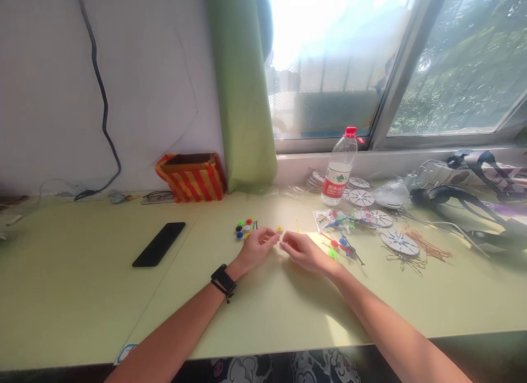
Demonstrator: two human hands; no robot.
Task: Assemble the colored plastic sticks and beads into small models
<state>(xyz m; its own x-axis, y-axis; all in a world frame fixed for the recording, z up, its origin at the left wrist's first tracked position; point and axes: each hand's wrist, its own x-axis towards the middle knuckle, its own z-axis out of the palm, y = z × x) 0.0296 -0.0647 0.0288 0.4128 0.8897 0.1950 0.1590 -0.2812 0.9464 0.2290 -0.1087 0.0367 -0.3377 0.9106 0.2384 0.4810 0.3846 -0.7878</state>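
My left hand [258, 248], with a black watch [223, 279] on its wrist, is low over the pale green table [263, 317]. Its fingers are curled inward, their tips near those of my right hand [302, 251]. Whatever may be between the fingertips is too small to make out. Just beyond them sits a small yellow piece [280, 229]. Several small coloured pieces [247, 228] in blue, black, white, red and green lie beside my left hand. To the right of my right hand are red, blue and green plastic hands [343, 243], and a thin yellow one [298, 226] lies behind it.
A black phone [159, 244] lies at the left, with a red and yellow striped box [195, 177] behind. Toward the right are a water bottle [339, 172], round dials [399, 243], copper-coloured wires [430, 246] and black straps [453, 199]. A green curtain [247, 97] hangs behind.
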